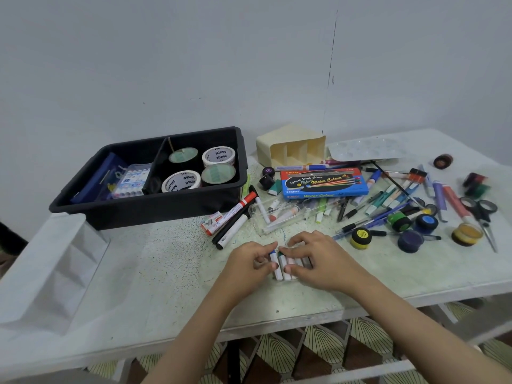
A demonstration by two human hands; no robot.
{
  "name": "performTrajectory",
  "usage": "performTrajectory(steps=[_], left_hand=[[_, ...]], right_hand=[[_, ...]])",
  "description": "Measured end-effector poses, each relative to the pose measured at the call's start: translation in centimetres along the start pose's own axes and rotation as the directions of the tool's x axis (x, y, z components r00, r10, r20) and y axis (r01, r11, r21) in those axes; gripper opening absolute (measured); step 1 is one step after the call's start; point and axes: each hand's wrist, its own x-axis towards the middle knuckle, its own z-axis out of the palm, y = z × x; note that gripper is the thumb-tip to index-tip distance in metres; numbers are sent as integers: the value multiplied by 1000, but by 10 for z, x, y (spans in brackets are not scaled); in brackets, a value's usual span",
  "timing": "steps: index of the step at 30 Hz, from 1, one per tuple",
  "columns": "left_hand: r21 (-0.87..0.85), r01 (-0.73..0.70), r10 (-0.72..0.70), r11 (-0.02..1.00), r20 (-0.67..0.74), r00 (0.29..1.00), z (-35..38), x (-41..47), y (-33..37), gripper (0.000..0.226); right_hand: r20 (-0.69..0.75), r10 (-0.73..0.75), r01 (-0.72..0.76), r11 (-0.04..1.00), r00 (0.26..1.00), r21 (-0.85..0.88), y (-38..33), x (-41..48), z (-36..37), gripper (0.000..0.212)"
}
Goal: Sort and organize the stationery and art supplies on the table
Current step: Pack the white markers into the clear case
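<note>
Both my hands meet at the table's front centre over a row of small white paint tubes (283, 266) lying side by side. My left hand (249, 266) pinches the left end tube between thumb and fingers. My right hand (318, 259) curls over the other tubes, its fingertips on their caps and its thumb at their lower ends. Just behind lies a clear plastic case (277, 214) with more tubes. A blue watercolour box (324, 182) lies further back. A black bin (155, 173) at the back left holds tape rolls and a marker set.
Black and red markers (235, 220) lie left of the clear case. Pens, paint pots (360, 238), brushes and scissors (482, 217) crowd the right side. A cream organiser (291, 148) lies tipped at the back beside a clear palette (365, 148). A white tray (52, 270) sits at the left edge.
</note>
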Motion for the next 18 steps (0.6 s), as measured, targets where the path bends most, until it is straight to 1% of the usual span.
performTrajectory(steps=[2, 4, 7, 11, 15, 18], left_hand=[[28, -17, 18, 999, -18, 1000, 2, -2, 0, 45], [13, -29, 30, 999, -58, 998, 3, -5, -1, 47], [10, -54, 55, 998, -94, 994, 3, -6, -4, 38], [25, -94, 96, 995, -87, 992, 3, -6, -3, 28], [64, -70, 74, 996, -61, 995, 1, -5, -1, 24], [94, -60, 64, 994, -42, 997, 0, -4, 0, 24]], right_hand=[[1, 4, -4, 1000, 1000, -11, -1, 0, -1, 41], [1, 6, -6, 1000, 1000, -22, 0, -1, 0, 42], [8, 11, -11, 1000, 1000, -29, 0, -1, 1, 51], [14, 14, -14, 1000, 1000, -27, 2, -1, 2, 55], [9, 21, -21, 1000, 1000, 16, 2, 0, 1, 45], [12, 38, -38, 999, 999, 29, 2, 1, -1, 43]])
